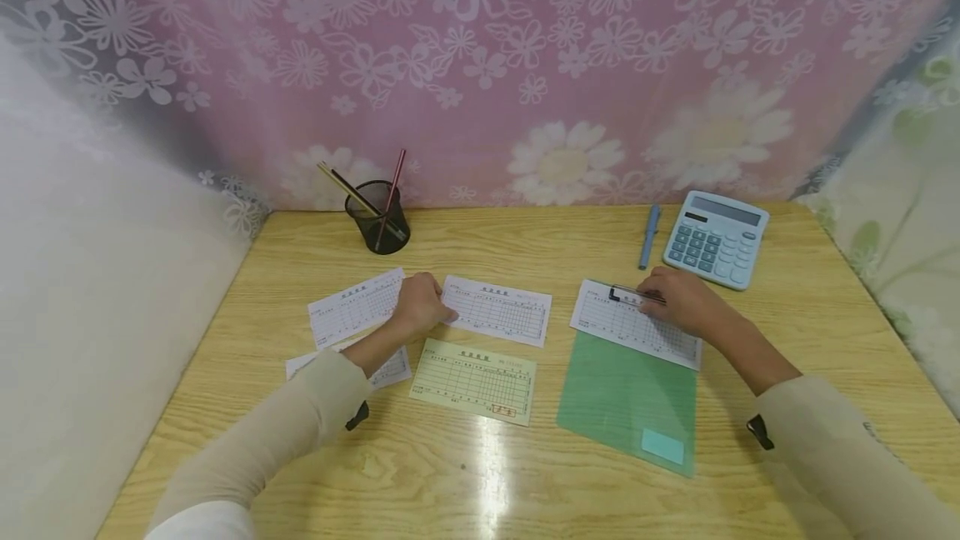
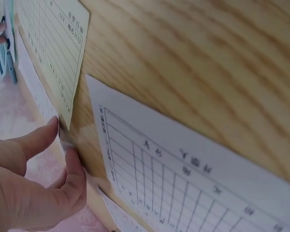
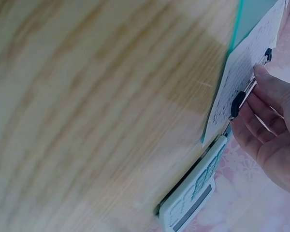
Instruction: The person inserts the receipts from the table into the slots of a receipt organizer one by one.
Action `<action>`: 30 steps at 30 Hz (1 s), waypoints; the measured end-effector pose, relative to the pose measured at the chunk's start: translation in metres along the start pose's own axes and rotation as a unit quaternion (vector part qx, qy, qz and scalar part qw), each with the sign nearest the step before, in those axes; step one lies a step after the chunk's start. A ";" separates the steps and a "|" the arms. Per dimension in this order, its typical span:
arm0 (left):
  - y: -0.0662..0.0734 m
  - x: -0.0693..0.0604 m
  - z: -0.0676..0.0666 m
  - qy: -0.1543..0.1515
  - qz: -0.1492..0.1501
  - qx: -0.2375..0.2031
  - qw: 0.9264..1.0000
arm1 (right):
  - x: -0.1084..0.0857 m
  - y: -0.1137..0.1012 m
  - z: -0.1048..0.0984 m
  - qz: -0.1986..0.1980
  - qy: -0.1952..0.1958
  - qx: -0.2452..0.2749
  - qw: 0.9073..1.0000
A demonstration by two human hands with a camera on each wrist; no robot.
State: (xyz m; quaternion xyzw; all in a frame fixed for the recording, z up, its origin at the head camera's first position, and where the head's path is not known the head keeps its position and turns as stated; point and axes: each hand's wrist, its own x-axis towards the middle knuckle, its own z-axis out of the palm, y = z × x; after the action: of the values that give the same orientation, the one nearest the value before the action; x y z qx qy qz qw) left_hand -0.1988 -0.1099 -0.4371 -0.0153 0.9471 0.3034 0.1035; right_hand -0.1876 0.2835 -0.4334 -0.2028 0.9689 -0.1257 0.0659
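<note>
My left hand (image 1: 422,304) pinches the left edge of a white printed form (image 1: 497,311) between thumb and fingers; the left wrist view shows the thumb (image 2: 41,137) at the paper's corner. My right hand (image 1: 678,302) holds the metal clip (image 3: 251,89) at the top of a green clipboard (image 1: 626,394). The thumb lies on the clip, with the other fingers beyond the board's edge. Another white form (image 1: 600,317) lies at the top of the clipboard, under the clip. Just below the left-hand form is a yellow form (image 1: 474,382) with a red stamp.
Two more white forms, an upper one (image 1: 352,307) and a lower one (image 1: 393,368) partly hidden by my left arm, lie at the left. At the back stand a black mesh pencil cup (image 1: 381,232), a blue pen (image 1: 648,238) and a light-blue calculator (image 1: 716,240). A flowered curtain (image 1: 480,107) hangs behind.
</note>
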 end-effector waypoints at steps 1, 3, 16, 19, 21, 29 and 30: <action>0.001 0.000 0.000 -0.001 -0.002 -0.006 1.000 | 0.000 0.000 0.000 -0.001 0.001 -0.001 1.000; 0.001 0.001 0.000 -0.002 -0.007 -0.011 1.000 | 0.000 0.000 -0.001 -0.003 0.001 -0.004 1.000; 0.008 0.004 -0.003 0.002 -0.012 0.027 1.000 | 0.000 0.000 0.000 -0.003 -0.002 -0.006 1.000; 0.008 0.005 -0.004 -0.003 -0.021 0.025 0.999 | 0.000 0.000 0.000 -0.005 -0.001 -0.006 1.000; 0.008 0.006 -0.004 -0.009 -0.026 0.023 0.999 | 0.000 0.000 0.000 -0.006 0.002 -0.006 1.000; 0.008 0.010 -0.003 -0.043 -0.026 0.030 0.998 | 0.000 0.001 0.001 -0.007 0.005 -0.001 1.000; 0.009 0.009 -0.003 -0.042 -0.021 0.032 0.998 | 0.000 0.000 0.001 -0.007 0.006 -0.001 1.000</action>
State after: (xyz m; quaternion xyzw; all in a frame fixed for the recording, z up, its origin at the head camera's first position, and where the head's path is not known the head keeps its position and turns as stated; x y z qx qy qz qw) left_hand -0.2094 -0.1042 -0.4319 -0.0189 0.9506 0.2715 0.1496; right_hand -0.1879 0.2835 -0.4341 -0.2093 0.9678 -0.1268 0.0592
